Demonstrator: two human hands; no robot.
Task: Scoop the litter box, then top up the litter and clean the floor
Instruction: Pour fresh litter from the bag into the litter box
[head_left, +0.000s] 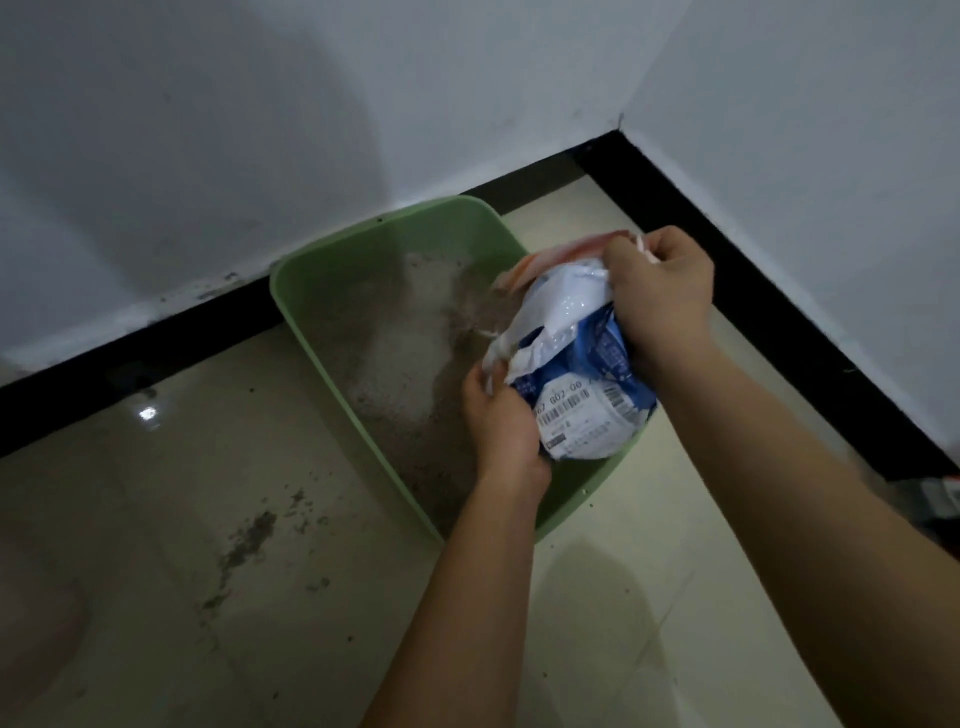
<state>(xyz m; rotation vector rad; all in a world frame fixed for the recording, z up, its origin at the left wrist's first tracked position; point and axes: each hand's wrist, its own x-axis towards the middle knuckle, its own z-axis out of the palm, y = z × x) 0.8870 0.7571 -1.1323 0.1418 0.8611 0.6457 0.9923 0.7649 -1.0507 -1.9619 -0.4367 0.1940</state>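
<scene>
Gripping litter bag (582, 374), left hand (501, 415) and right hand (660, 291), over grey litter (405, 338) in green box (311, 332)

Glossy beige tiled floor (597, 623); green litter box (311, 291) on it, spilled litter (249, 535) beside.

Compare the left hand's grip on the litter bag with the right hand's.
The left hand grips the bag by its lower edge; the right hand clutches its bunched upper end. The left hand sits lower than the right hand. Both hold it over the green litter box.
</scene>
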